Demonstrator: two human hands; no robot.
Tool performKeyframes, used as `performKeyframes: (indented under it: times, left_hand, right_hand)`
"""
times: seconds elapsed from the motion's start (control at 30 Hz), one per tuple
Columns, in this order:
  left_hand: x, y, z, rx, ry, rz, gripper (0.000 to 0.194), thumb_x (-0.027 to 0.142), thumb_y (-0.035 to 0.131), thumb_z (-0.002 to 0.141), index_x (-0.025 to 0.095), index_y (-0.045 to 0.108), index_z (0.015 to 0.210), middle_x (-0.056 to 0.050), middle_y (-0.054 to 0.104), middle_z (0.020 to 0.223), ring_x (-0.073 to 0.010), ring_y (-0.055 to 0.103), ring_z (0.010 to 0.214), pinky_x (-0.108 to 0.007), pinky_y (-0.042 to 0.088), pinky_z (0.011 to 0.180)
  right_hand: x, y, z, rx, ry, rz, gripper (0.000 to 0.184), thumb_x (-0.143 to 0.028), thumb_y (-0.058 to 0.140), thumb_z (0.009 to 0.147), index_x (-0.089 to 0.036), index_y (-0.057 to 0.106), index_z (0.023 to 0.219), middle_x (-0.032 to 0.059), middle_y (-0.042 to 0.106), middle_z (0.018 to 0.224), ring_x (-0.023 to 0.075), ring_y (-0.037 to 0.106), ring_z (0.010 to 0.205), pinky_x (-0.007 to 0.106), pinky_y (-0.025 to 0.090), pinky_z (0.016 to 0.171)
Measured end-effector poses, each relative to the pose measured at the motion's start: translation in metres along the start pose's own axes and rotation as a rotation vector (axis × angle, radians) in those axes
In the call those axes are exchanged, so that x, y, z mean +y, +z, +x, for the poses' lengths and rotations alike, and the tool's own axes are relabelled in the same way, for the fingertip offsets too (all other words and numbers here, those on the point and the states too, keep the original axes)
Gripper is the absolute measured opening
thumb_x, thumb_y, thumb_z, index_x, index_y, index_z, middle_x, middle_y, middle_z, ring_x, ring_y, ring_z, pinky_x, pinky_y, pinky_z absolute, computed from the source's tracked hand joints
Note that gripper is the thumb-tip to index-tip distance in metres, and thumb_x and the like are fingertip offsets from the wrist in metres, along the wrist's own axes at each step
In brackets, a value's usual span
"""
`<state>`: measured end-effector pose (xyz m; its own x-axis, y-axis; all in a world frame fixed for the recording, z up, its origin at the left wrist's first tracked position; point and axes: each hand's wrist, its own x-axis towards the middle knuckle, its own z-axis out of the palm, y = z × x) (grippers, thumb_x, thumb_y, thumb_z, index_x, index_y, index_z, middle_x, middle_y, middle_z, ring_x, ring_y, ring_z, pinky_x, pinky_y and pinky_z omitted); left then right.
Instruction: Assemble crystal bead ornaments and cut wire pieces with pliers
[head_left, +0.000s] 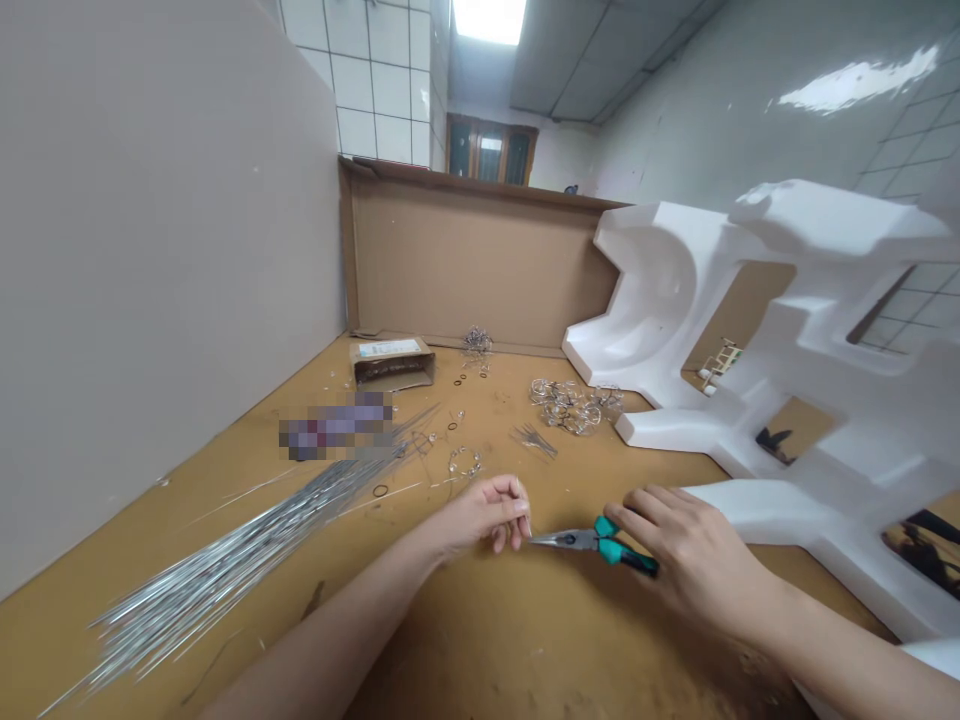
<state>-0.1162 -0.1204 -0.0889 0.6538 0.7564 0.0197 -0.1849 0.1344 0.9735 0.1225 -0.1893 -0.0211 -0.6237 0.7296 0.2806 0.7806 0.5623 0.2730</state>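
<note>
My right hand (679, 545) grips the green-and-black handles of needle-nose pliers (577, 540), whose jaws point left. Just beyond the plier tips, my left hand (491, 515) is closed in a pinch. A thin wire (528, 522) shows faintly at its fingertips, close to the jaws; whether the jaws touch it I cannot tell. Behind the left hand lies a wire ring with small loops (465, 462). To the left, a long bundle of straight silver wires (255, 560) spreads over the brown tabletop (525, 640).
Bent wire pieces form a heap (566, 405) at the right and a smaller pile (476, 340) at the back. Short wires (536, 440) lie between. An open small box (394, 365) stands back left. White foam packing (675, 290) borders the right, a cardboard wall (472, 260) the back.
</note>
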Motion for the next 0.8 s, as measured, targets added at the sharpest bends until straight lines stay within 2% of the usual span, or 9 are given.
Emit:
performKeyframes:
  times: [0.1,0.17,0.27,0.37,0.53,0.67,0.8]
  left_hand:
    - [0.004,0.001,-0.001,0.001,0.080,0.193,0.025,0.037,0.058,0.075,0.014,0.049,0.070,-0.001,0.060,0.063,-0.0070,0.053,0.048,-0.016,0.035,0.040]
    - [0.007,0.002,-0.002,-0.019,0.097,0.279,0.023,0.036,0.056,0.077,0.014,0.051,0.071,-0.002,0.060,0.064,-0.0075,0.054,0.051,-0.017,0.037,0.042]
    - [0.009,0.003,-0.003,-0.032,0.102,0.324,0.021,0.035,0.054,0.078,0.014,0.053,0.073,-0.003,0.061,0.067,-0.0089,0.056,0.055,-0.017,0.038,0.044]
    - [0.008,0.001,-0.002,-0.012,0.088,0.322,0.023,0.036,0.054,0.078,0.014,0.052,0.072,-0.003,0.061,0.067,-0.0089,0.056,0.053,-0.017,0.039,0.042]
    - [0.005,-0.003,0.000,-0.018,0.076,0.299,0.024,0.036,0.055,0.078,0.013,0.051,0.072,-0.004,0.062,0.070,-0.0110,0.059,0.057,-0.019,0.043,0.045]
    - [0.009,-0.006,-0.003,-0.066,0.076,0.212,0.022,0.034,0.057,0.077,0.013,0.051,0.072,-0.005,0.063,0.070,-0.0118,0.060,0.058,-0.021,0.045,0.048]
    - [0.014,-0.007,-0.006,-0.097,0.042,0.151,0.019,0.031,0.059,0.076,0.012,0.053,0.076,-0.004,0.062,0.067,-0.0101,0.058,0.052,-0.022,0.046,0.048]
  right_hand:
    - [-0.007,0.001,-0.001,-0.240,0.222,0.207,0.008,-0.022,0.052,0.070,-0.022,0.059,0.074,0.0001,0.056,0.058,0.0136,0.047,0.049,0.024,0.028,0.047]
    - [-0.008,0.004,-0.002,-0.369,0.310,0.362,0.008,-0.022,0.051,0.071,-0.022,0.057,0.066,-0.0022,0.052,0.051,0.0113,0.044,0.044,0.021,0.026,0.042]
    - [-0.008,0.007,-0.004,-0.453,0.367,0.573,0.007,-0.027,0.052,0.072,-0.022,0.056,0.069,-0.0036,0.055,0.055,0.0110,0.046,0.048,0.019,0.028,0.042]
    - [-0.008,0.008,-0.005,-0.416,0.405,0.613,0.012,-0.031,0.054,0.071,-0.023,0.056,0.081,-0.0027,0.059,0.064,0.0131,0.051,0.056,0.020,0.033,0.048]
    - [-0.002,0.015,-0.007,-0.303,0.520,0.353,0.028,-0.047,0.048,0.075,-0.022,0.055,0.087,0.0037,0.061,0.077,0.0191,0.055,0.065,0.026,0.034,0.055]
    - [0.002,0.037,-0.015,-0.317,0.503,0.167,0.033,-0.050,0.045,0.077,-0.020,0.056,0.085,0.0072,0.059,0.079,0.0235,0.057,0.070,0.029,0.035,0.057]
    - [-0.003,0.059,-0.025,-0.254,0.494,0.098,0.033,-0.047,0.045,0.078,-0.019,0.058,0.091,0.0101,0.058,0.086,0.0260,0.056,0.081,0.032,0.039,0.065]
